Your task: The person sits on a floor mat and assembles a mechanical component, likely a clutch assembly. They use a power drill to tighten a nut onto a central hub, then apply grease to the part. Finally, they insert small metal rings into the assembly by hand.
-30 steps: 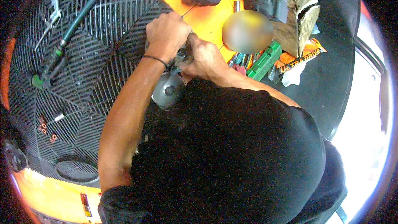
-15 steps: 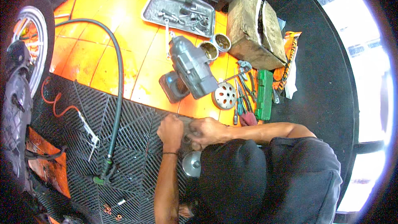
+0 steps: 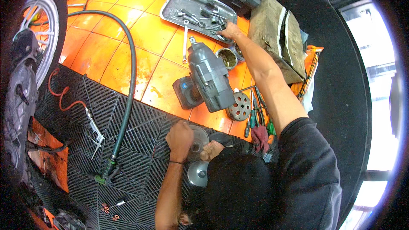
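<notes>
My left hand point(image 3: 179, 138) grips a round metal part point(image 3: 199, 137) that rests on the black ribbed mat point(image 3: 140, 145), just in front of my body. A second round metal disc point(image 3: 198, 173) lies right below it. My right arm stretches far forward, and my right hand point(image 3: 230, 30) touches the near right edge of a metal tray point(image 3: 170, 13) holding several wrenches and small tools. Whether its fingers hold anything is hidden. A large grey power tool point(image 3: 209, 81) lies on the orange tile floor point(image 3: 106, 51) between my two hands.
Two open tins point(image 3: 226, 58) and a cardboard box point(image 3: 277, 38) sit beside my right arm. A perforated disc point(image 3: 239, 106), hand tools point(image 3: 252, 117) and a red rag point(image 3: 260, 137) lie near my elbow. A dark hose point(image 3: 128, 81) crosses the floor; a motorcycle wheel point(image 3: 38, 30) stands left.
My right hand has left the round part and reached forward to the metal tray. My left hand stays on the part. The view has tilted up toward the tray.
</notes>
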A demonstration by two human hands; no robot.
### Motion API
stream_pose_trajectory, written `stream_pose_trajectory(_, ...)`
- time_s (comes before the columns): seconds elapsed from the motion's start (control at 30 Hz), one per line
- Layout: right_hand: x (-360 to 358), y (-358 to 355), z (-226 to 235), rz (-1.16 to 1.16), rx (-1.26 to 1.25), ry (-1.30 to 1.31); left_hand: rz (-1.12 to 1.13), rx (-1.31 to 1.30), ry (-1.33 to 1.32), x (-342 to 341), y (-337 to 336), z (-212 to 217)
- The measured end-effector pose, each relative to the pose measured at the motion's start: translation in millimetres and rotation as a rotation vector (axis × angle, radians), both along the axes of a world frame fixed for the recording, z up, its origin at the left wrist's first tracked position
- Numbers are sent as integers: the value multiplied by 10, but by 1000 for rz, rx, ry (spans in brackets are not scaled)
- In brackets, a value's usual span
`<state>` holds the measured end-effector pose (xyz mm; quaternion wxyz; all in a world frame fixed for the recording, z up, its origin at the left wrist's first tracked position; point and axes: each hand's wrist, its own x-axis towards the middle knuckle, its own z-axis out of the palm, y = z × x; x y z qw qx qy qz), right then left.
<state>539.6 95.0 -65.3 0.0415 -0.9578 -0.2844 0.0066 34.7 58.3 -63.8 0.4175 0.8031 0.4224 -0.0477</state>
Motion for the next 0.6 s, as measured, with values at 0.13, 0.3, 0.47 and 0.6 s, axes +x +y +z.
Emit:
stream_pose_trajectory(0.13, 376, -89, -224, -85, -45, 32, -6, 7, -28, 32, -47, 69)
stream_pose_trajectory(0.3, -228, -162, 82, 130, 285, -204, 28, 141, -148, -44, -78, -299)
stream_pose_trajectory(0.47, -1587, -782, 907, 33, 830, 142, 83, 51, -125, -140, -32, -159)
stream_pose_trajectory(0.6, -2772, -1791, 1352, 250, 602, 55, 18, -2, -144, -108, -19, -176)
